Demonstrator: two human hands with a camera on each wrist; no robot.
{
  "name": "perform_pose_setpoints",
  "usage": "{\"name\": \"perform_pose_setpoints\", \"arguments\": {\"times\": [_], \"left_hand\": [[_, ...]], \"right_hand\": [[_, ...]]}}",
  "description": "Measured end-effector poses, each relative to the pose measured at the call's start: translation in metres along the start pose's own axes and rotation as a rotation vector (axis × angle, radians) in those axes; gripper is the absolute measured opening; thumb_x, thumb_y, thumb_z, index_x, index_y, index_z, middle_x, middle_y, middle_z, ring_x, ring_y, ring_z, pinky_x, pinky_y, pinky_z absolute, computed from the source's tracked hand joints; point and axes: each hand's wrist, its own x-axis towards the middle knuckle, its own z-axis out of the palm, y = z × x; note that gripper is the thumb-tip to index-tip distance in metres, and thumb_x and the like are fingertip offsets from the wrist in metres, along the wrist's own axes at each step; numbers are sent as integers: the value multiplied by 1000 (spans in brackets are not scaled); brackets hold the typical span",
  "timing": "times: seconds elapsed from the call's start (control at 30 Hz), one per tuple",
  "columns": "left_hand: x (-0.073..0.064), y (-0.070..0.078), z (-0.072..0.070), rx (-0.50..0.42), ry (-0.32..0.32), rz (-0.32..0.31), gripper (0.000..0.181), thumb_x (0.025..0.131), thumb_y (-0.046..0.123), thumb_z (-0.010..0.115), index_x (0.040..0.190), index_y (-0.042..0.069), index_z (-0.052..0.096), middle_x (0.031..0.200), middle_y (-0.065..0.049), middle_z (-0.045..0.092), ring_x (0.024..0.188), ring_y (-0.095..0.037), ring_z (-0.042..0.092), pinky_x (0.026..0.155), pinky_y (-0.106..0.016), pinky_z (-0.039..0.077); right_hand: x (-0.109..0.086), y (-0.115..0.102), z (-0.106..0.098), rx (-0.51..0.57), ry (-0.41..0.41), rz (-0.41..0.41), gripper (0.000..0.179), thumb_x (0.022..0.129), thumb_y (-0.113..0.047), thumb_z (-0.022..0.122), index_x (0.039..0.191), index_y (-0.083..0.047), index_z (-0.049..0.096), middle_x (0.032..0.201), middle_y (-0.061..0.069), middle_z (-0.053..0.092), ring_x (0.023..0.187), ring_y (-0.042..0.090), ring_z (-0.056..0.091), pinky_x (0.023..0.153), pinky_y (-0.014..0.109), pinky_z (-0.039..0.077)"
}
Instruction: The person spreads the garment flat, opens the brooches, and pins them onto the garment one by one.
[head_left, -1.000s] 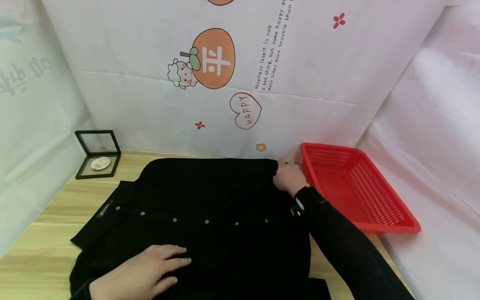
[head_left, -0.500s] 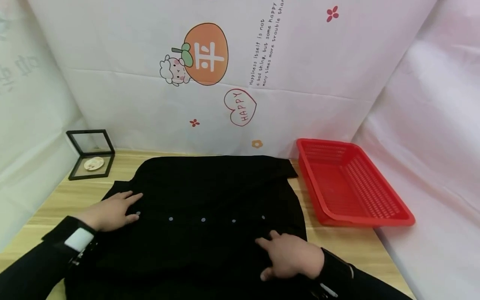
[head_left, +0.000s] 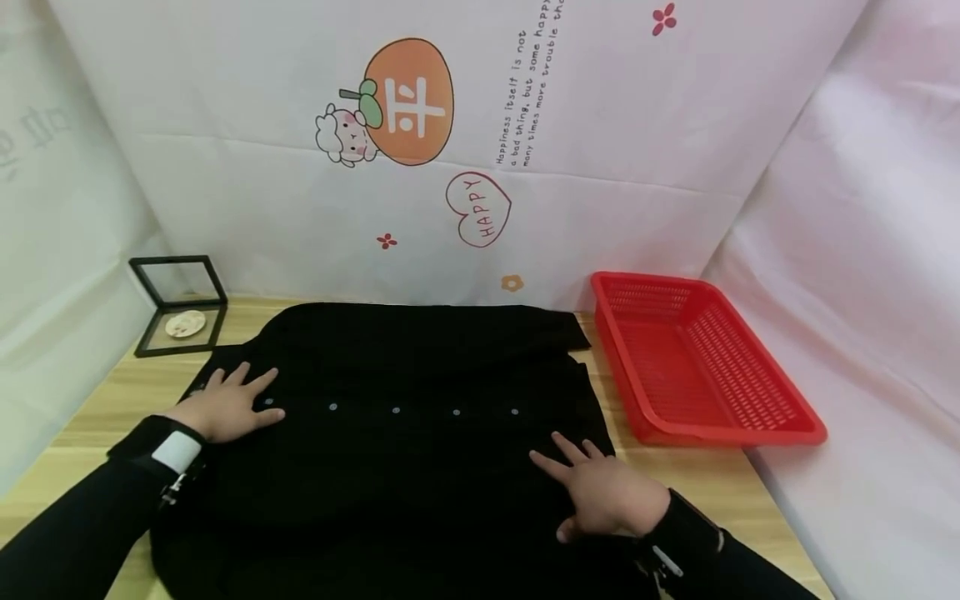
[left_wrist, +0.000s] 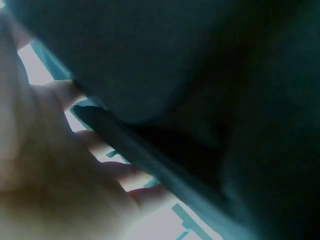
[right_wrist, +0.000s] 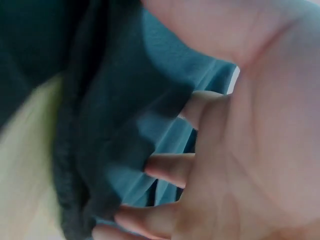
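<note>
A black button-up shirt (head_left: 420,475) lies spread on the wooden table (head_left: 82,442), its row of small buttons running across from left to right. On its left part, by the collar end, rests my left hand (head_left: 225,406) with fingers spread. My right hand (head_left: 607,492) lies on the lower right part, fingers apart and extended. Both hands touch the cloth from above and grip nothing. In the left wrist view the dark cloth (left_wrist: 150,60) fills most of the picture beside the palm. The right wrist view has the fingertips against the fabric (right_wrist: 115,125).
A red plastic basket (head_left: 637,400) stands right of the shirt. At the back left is an open black-framed clear case (head_left: 178,347) with a round pale disc (head_left: 185,324) in it. A white printed cloth (head_left: 300,217) hangs behind the table.
My right hand has let go of the shirt's far right corner and come down to its lower right. My left hand has moved up and left toward the collar. The buttons now sit slightly higher.
</note>
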Motion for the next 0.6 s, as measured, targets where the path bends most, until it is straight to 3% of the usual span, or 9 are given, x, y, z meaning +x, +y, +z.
{"name": "perform_pose_setpoints", "arguments": {"times": [0.17, 0.23, 0.33, 0.4, 0.5, 0.53, 0.6], "left_hand": [[3, -5, 2, -22, 38, -16, 82, 98, 53, 55, 152, -4, 32, 148, -46, 16, 128, -73, 11, 93, -82, 21], [2, -2, 2, -17, 72, -25, 81, 99, 52, 55, 153, -4, 31, 148, -45, 18, 128, -72, 12, 94, -82, 19], [-7, 11, 2, 34, 150, -22, 76, 99, 47, 57, 152, -3, 33, 148, -41, 23, 130, -69, 15, 96, -81, 15], [-16, 32, 2, 98, 236, 13, 69, 97, 41, 63, 147, -2, 43, 143, -38, 35, 129, -64, 25, 97, -80, 16], [-37, 69, 6, 160, 411, 191, 34, 89, 29, 73, 111, 4, 67, 105, -23, 60, 101, -47, 56, 86, -68, 39], [-45, 82, 9, 148, 452, 273, 20, 86, 25, 76, 95, 10, 67, 91, -11, 60, 87, -35, 60, 78, -59, 45], [-61, 104, 17, 89, 468, 463, 22, 84, 20, 78, 76, 21, 57, 73, 8, 50, 65, -13, 54, 61, -42, 47]], "right_hand": [[1, 9, 0, 13, 48, 5, 93, 80, -44, 82, 158, -29, 32, 164, 12, 15, 144, 47, 19, 105, 55, 36], [-2, 9, 0, -48, 107, -18, 88, 82, -44, 81, 156, -24, 37, 160, 16, 24, 141, 44, 28, 104, 55, 37], [-11, 3, 3, -142, 246, -129, 64, 83, -42, 80, 136, -14, 58, 131, 11, 54, 114, 30, 56, 91, 46, 48], [-18, -3, 6, -171, 307, -241, 41, 84, -41, 79, 113, -16, 65, 104, -2, 57, 88, 15, 58, 75, 37, 51], [-26, -13, 12, -160, 286, -397, 27, 85, -42, 78, 96, -25, 61, 87, -13, 49, 71, 4, 48, 62, 28, 47], [-28, -16, 14, -161, 265, -432, 26, 85, -42, 78, 96, -26, 61, 86, -14, 47, 70, 2, 47, 61, 27, 46], [-29, -21, 19, -178, 238, -471, 27, 85, -42, 79, 98, -26, 62, 87, -15, 46, 70, 1, 45, 62, 26, 45]]}}
